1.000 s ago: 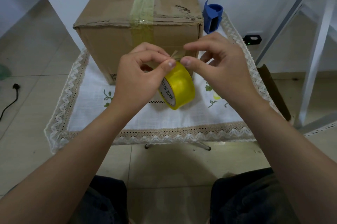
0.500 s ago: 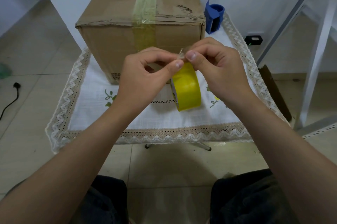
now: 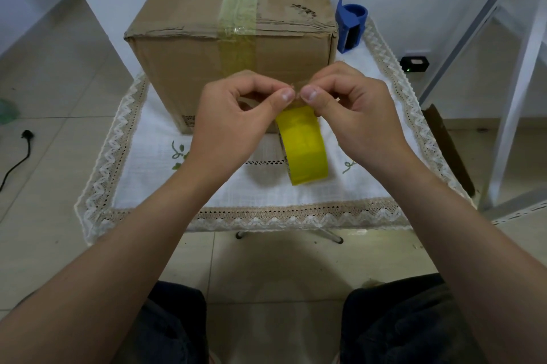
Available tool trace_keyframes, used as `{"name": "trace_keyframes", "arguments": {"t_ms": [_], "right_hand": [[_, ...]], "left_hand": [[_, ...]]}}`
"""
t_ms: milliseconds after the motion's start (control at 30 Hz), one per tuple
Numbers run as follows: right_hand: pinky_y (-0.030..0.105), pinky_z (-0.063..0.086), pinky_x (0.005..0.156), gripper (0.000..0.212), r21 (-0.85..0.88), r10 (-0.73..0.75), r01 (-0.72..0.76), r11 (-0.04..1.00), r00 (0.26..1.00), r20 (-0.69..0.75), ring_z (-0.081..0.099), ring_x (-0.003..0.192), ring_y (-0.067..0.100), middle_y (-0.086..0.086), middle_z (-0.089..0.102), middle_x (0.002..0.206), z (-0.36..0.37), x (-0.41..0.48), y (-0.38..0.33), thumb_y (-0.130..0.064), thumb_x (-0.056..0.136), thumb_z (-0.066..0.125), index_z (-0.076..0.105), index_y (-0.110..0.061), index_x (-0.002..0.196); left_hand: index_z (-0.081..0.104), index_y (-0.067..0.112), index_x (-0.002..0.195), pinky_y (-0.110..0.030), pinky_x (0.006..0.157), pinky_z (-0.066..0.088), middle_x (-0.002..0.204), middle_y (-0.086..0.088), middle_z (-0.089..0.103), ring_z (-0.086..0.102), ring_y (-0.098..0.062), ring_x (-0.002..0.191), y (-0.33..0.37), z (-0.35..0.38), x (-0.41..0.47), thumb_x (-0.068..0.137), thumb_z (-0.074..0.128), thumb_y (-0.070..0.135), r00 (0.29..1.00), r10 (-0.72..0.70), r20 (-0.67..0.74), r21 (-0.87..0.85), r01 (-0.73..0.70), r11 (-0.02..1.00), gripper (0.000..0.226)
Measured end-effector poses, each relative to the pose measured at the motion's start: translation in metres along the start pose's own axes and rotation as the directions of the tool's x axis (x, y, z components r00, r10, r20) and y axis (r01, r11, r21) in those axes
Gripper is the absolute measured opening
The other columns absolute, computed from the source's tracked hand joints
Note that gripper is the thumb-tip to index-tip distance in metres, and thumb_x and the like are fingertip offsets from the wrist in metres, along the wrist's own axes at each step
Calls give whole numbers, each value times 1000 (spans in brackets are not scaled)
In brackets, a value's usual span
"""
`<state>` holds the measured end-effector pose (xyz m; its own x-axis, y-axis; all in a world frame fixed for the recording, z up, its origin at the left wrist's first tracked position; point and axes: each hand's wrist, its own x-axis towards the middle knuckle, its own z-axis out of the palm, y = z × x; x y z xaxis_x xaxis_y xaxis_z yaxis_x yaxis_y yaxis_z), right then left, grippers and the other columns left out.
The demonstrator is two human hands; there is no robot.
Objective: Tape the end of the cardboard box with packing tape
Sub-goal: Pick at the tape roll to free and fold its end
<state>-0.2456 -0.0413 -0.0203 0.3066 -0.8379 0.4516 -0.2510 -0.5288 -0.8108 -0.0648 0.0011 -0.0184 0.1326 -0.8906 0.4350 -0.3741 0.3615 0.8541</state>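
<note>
A large cardboard box point(image 3: 189, 67) stands on the small table, a strip of yellowish tape point(image 3: 238, 46) running along its top seam and down its near end. In front of that end hangs a yellow roll of packing tape point(image 3: 305, 147). My left hand point(image 3: 233, 120) and my right hand point(image 3: 352, 115) are side by side at the top of the roll, thumbs and forefingers pinched on the free end of the tape. The roll's core is turned edge-on and mostly hidden.
A white lace-edged cloth point(image 3: 148, 186) covers the table. A blue tape dispenser point(image 3: 350, 26) stands right of the box. A white metal frame point(image 3: 515, 88) rises at the right, with a small black device point(image 3: 414, 64) on the floor. A black cable point(image 3: 17, 156) lies at the left.
The roll has turned from showing its printed side to edge-on and hangs lower. Both hands have come closer together, pinching the tape end at the roll's top.
</note>
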Motion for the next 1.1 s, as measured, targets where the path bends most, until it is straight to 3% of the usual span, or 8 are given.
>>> {"name": "trace_keyframes", "arguments": {"t_ms": [167,333,400,500,667,767,933,1100], "right_hand": [[12,44,68,23,-10,125,-126,992,991,-42,61,76,0,8,71,91,-2,0,-2,-23,94,73,80,-4,84],[14,47,66,20,12,243,-243,970,968,-56,60,70,-3,0,74,96,-3,0,-1,-30,94,72,81,-13,89],[16,46,64,7,-6,213,-215,977,969,-122,57,65,4,-4,74,96,-4,0,-1,-31,92,74,77,-25,95],[16,44,62,6,-21,49,-55,998,974,-221,54,65,6,4,72,92,-6,-2,-4,-21,91,75,71,-18,88],[10,40,66,14,-234,-229,203,951,970,-86,54,71,4,10,65,96,-1,-5,-1,-19,92,75,80,-12,103],[8,38,69,19,-284,-255,231,931,966,-50,52,79,-6,7,66,98,1,-5,7,-21,93,75,80,-14,109],[17,47,69,19,-291,-239,220,931,970,-33,56,82,2,5,67,98,2,-3,13,-23,93,75,81,-14,108],[7,39,67,15,-211,-182,179,961,983,7,54,76,-5,2,65,94,5,-3,10,-17,91,77,81,-13,105]], "left_hand": [[77,24,88,-16,66,48,83,11,75,65,-1,72,-1,0,0,91,78,21,1000,10,-1,75,-10,997,4],[76,28,86,-20,66,50,82,14,73,64,0,72,-3,2,-1,90,78,24,1000,-9,10,110,8,994,6],[76,26,87,-14,64,47,80,15,73,62,2,67,-3,1,-1,92,77,22,1000,-19,-1,105,19,994,7],[76,24,87,-10,62,46,80,14,74,62,5,64,-3,-3,1,93,77,19,999,-34,-26,96,37,995,8],[77,28,88,-11,61,46,77,15,74,63,5,63,-3,-4,1,92,77,24,999,-30,-13,114,32,993,6],[76,30,87,-9,59,44,74,17,73,62,5,60,-2,-4,1,92,78,24,1000,-16,1,113,16,993,8],[77,29,91,-8,62,44,77,19,72,62,6,63,-1,-6,2,92,78,23,999,24,27,118,-27,993,6],[77,26,93,-10,68,45,82,20,72,65,4,72,-3,-6,2,91,79,22,998,58,32,124,-62,990,5]]}}
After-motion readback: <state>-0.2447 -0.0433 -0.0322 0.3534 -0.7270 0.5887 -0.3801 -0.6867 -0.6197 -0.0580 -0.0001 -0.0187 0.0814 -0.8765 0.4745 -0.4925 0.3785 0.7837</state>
